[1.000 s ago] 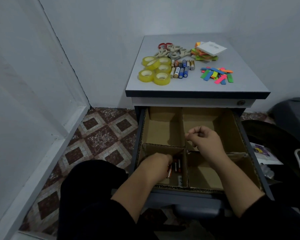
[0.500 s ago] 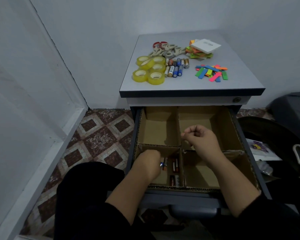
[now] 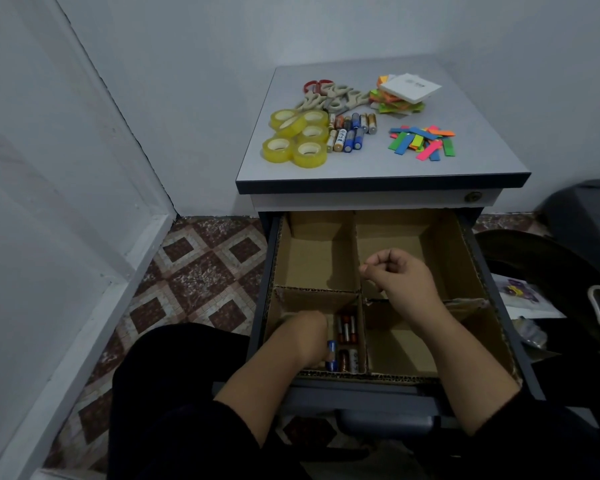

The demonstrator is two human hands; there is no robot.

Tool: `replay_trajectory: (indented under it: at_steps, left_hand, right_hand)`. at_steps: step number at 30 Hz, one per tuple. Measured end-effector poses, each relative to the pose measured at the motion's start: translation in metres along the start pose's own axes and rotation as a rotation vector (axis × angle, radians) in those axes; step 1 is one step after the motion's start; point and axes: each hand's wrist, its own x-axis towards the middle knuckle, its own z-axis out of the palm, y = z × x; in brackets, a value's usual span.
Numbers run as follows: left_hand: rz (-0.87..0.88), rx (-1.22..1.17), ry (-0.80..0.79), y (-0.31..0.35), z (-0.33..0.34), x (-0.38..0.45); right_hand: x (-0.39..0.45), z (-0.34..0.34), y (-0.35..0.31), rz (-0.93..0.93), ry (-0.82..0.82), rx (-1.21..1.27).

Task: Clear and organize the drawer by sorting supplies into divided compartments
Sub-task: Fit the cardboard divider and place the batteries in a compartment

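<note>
Open drawer [image 3: 478,258] lined with cardboard dividers [image 3: 359,268] forming four compartments, batteries [image 3: 346,344] lying in the near-left one; on the surface [image 3: 482,147], yellow tape rolls [image 3: 297,138] near the left edge, more batteries [image 3: 350,131] beside them, scissors [image 3: 329,97] behind, sticky notes [image 3: 400,95] at the back, coloured strips [image 3: 423,142] toward the right

Tape rolls [image 3: 297,138]: translucent yellow. Paper strips [image 3: 421,142]: green, blue, pink, orange. Drawer dividers [image 3: 359,258]: brown cardboard. Cabinet top [image 3: 482,157]: pale grey, dark edge. Floor tiles [image 3: 194,271]: maroon-and-cream diamond pattern.
</note>
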Motion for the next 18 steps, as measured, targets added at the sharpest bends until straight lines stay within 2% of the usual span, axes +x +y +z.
replay_trajectory:
  at_steps: [3,6,11,18]
  left_hand:
    - [-0.033,0.042,0.021,0.0016,-0.002,0.0043]
    - [-0.02,-0.042,0.039,0.0015,-0.0013,0.0033]
    - [-0.045,-0.125,-0.051,0.0039,-0.0024,0.0038]
    - [0.0,0.038,0.009,0.0092,-0.0066,0.0073]
  right_hand:
    - [-0.0004,0.0008,0.0007,0.004,0.0,-0.007]
    - [-0.0008,0.0011,0.0014,-0.008,-0.011,-0.004]
    - [-0.0004,0.0013,0.0019,-0.012,-0.007,-0.001]
    - [0.0003,0.0018,0.0023,-0.014,-0.005,-0.004]
